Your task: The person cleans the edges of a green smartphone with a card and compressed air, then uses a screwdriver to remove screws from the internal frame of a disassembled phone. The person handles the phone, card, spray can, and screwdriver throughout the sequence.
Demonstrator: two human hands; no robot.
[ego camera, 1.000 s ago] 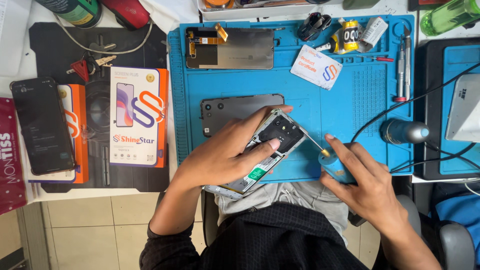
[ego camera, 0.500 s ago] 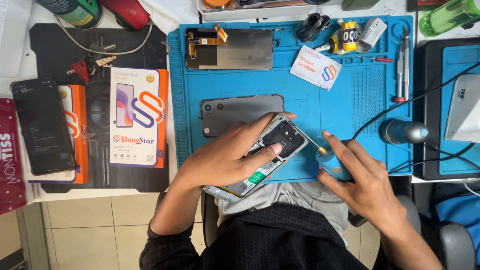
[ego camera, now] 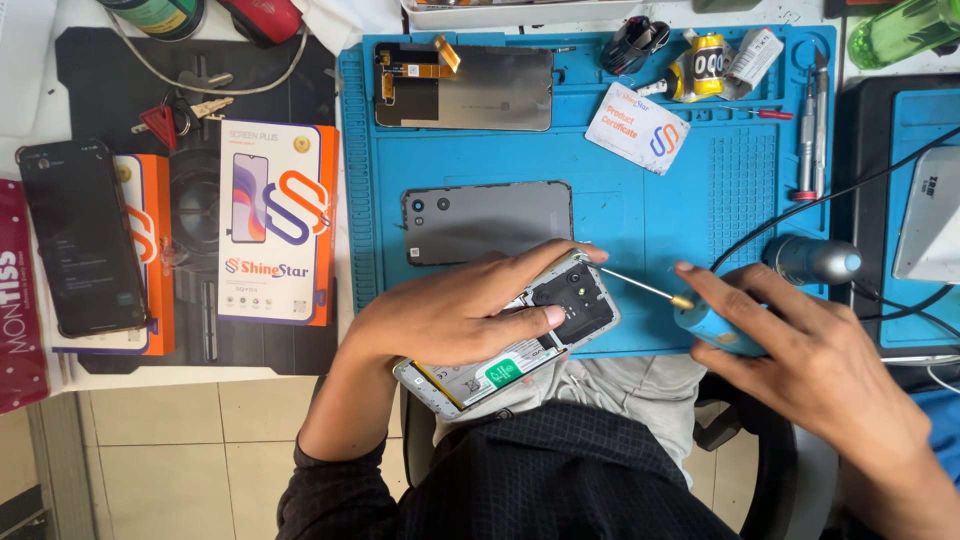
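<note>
Blue repair mat (ego camera: pixel 700 215) covers the bench. From the head camera, the left hand (ego camera: pixel 450 315) clamps the opened phone (ego camera: pixel 520 335) at the mat's near edge; the right hand (ego camera: pixel 800 345), gripping the screwdriver (ego camera: pixel 690 305), has drawn its tip slightly back from the phone's corner.

Two hands work here: the left hand (ego camera: pixel 450 315) grips one opened phone (ego camera: pixel 520 345), the right hand (ego camera: pixel 800 350) one screwdriver (ego camera: pixel 690 310). Beyond them lie one grey back cover (ego camera: pixel 487 220), one display panel (ego camera: pixel 465 88), and seemingly two boxes (ego camera: pixel 277 222) left of the left hand.
</note>
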